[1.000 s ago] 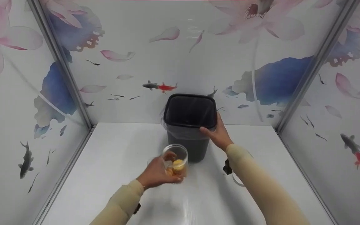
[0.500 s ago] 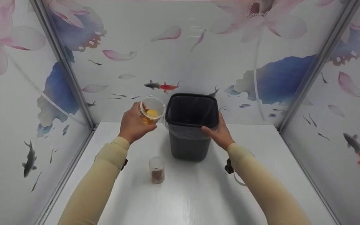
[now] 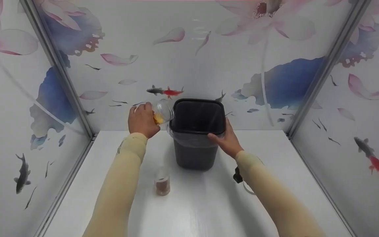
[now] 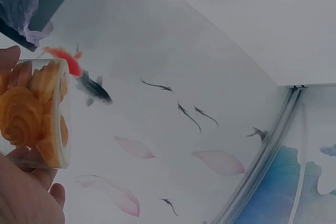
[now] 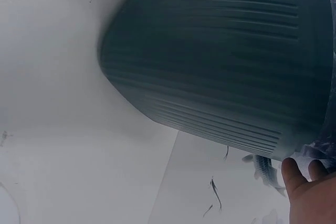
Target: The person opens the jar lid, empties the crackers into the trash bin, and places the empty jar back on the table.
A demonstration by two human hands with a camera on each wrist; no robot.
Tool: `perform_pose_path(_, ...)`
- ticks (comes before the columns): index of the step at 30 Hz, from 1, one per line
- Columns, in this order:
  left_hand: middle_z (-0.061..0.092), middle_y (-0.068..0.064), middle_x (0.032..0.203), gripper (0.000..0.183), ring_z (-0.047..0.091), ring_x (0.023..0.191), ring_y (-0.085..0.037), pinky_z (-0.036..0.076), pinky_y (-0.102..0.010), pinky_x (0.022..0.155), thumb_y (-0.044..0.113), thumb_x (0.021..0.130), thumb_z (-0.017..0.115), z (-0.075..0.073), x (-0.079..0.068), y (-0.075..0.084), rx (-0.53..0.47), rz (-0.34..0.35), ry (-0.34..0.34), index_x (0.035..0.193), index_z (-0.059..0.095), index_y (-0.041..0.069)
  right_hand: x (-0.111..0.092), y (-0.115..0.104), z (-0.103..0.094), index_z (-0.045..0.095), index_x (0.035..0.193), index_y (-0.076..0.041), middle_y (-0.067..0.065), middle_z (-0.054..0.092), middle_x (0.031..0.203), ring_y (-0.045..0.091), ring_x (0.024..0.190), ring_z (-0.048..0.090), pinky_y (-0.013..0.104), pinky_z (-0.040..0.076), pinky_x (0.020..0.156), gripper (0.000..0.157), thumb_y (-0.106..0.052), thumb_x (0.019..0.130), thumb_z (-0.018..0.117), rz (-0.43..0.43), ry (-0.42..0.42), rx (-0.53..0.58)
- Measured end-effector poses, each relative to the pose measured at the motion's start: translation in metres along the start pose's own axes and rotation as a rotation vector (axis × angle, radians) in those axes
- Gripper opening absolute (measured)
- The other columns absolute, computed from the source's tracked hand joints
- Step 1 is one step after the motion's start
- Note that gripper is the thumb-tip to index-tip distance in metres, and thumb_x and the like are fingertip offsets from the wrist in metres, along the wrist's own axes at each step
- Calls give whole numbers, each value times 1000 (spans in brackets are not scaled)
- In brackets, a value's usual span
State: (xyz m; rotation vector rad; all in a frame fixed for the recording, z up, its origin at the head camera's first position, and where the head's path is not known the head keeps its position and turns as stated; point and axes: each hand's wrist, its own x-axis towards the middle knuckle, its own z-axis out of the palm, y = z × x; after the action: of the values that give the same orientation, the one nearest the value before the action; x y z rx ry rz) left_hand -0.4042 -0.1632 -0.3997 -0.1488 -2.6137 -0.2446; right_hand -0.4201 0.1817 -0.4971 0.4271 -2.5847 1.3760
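At the middle of the white bench point(image 3: 202, 207), near its back edge, a dark bin point(image 3: 196, 156) stands upright, with a clear bag point(image 3: 191, 140) folded over below the rim. The person's right hand point(image 3: 228, 141) grips the bin at its near right corner, thumb in front, fingers along the right side. Left hand point(image 3: 141, 120) is wrapped round a clear jar point(image 3: 164, 109), held up off the bench at the bin's left side. Jar tilted, mouth toward the bin opening; whether it touches the rim, can't tell. Orange pieces point(image 4: 21, 114) sit inside the jar, clear in the left wrist view. Nearer the person, left of the bin, a small container point(image 3: 162, 186) stands upright on the bench, brown stuff in its lower part. White ring point(image 3: 249, 189) partly hidden by the right forearm. Back wall point(image 3: 206, 72): printed fish, petals, flowers. Both sleeves pale yellow.
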Motion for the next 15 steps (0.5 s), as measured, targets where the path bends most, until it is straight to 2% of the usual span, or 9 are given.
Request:
perform_pose_path(7,57,-21,125,72,51,122,-36,24,-50,115,22,72,78,3,11,16,112,93,-33,133,48,-3,-1,-2,0,1,161,-16,8,5,166,27,150,11,48,15,119,112,-62,85,68,28,-5,-14)
perform_pose_path(15,55,-23,130,76,47,127,-37,23,-49,117,23,73,79,8,17,21,220,130,-61,136,46,-3,-2,-2,-1,1,161,-16,8,5,166,27,150,11,48,14,119,112,-63,85,68,30,-11,-20)
